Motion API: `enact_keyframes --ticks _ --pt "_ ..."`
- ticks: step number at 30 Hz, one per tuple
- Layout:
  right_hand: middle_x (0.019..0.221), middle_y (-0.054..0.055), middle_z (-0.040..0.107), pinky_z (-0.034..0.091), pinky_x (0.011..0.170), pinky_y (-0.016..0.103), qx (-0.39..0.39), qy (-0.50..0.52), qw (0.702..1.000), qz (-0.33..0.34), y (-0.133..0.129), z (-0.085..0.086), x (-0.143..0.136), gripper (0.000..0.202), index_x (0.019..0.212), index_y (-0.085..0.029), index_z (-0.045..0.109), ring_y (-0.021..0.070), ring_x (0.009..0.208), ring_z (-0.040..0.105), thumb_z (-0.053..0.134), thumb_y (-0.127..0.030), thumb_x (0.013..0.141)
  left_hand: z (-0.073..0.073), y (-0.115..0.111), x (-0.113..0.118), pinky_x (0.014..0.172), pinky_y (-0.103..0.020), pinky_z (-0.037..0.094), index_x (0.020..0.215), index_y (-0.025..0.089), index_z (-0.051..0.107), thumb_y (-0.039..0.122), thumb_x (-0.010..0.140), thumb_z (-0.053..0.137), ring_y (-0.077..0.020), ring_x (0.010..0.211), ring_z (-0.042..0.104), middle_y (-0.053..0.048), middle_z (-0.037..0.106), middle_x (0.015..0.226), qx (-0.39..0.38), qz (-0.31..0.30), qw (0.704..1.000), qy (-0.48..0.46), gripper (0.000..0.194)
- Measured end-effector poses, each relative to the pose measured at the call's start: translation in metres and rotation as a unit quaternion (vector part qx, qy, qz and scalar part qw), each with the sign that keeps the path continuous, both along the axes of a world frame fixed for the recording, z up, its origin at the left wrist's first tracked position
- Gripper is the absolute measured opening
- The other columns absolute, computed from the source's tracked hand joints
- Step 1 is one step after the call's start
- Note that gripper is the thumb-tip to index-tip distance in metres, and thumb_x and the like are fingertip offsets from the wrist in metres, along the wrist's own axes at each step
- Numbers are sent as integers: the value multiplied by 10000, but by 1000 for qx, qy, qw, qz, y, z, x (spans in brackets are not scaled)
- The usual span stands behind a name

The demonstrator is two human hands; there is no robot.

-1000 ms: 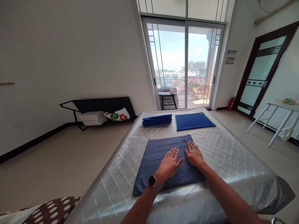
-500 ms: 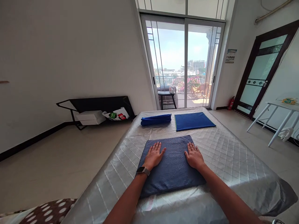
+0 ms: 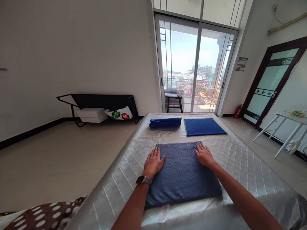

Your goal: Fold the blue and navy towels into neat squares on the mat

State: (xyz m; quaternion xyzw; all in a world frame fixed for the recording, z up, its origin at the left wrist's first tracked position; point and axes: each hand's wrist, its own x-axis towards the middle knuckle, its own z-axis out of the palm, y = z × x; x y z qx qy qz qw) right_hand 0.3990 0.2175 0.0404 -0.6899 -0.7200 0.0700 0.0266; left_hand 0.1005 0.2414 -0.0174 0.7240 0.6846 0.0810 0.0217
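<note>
A folded grey-blue towel (image 3: 181,174) lies on the silver quilted mattress (image 3: 124,179) in front of me. My left hand (image 3: 153,162) rests palm down along its left edge, fingers stretched forward and thumb apart. On the far right corner of the same towel, my right hand (image 3: 204,154) lies flat with the fingers extended. A watch (image 3: 144,180) is on my left wrist. Farther back on the mattress are a rolled or bundled blue towel (image 3: 165,122) and, to its right, a flat folded blue towel (image 3: 205,126) with a green edge.
A low black bench (image 3: 103,105) with white boxes (image 3: 91,115) stands along the left wall. Behind the mattress is a sliding glass door (image 3: 198,67). A white table (image 3: 291,117) stands at the right, and a brown polka-dot cloth (image 3: 45,215) lies at lower left.
Both hands have slid outward to the towel's edges, the right also toward its far corner. The view has shifted slightly.
</note>
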Motion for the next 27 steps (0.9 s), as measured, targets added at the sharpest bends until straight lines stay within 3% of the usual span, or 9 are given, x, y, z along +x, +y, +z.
enact_keyframes --ticks 6,12,19,22,27 --pt "1651 116 228 106 1229 377 -21 9 1000 -10 33 -2 -6 660 1586 -92 237 181 1537 135 182 -452 1036 -4 -2 -4 1218 -449 256 1524 15 345 631 981 199 -306 1501 279 -200 283 1618 21 -8 1000 -2 834" --pt "1649 100 239 94 1229 357 11 29 999 -32 32 -14 -5 650 1589 -95 229 174 1536 142 194 -436 1037 -5 -4 -6 1217 -463 268 1527 26 344 615 988 182 -296 1492 305 -191 303 1613 28 -9 999 19 815" --pt "1642 126 250 99 1232 369 19 58 997 -39 29 -11 -9 642 1579 -65 247 189 1534 158 225 -407 1035 8 -12 -2 1212 -483 278 1503 56 409 573 1006 201 -299 1467 359 -193 373 1583 72 -10 995 75 747" --pt "1644 129 244 95 1232 369 18 63 997 -37 28 -9 -9 640 1578 -56 241 191 1534 157 229 -394 1035 15 -13 27 1208 -475 300 1483 86 451 565 1015 207 -285 1467 363 -175 411 1568 102 -60 990 75 712" --pt "1641 133 240 105 1234 380 20 69 997 -24 27 -9 -7 648 1573 -39 245 202 1536 150 224 -388 1028 25 6 117 1213 -470 302 1501 146 433 522 1032 241 -260 1488 323 -138 414 1576 85 -195 977 34 631"
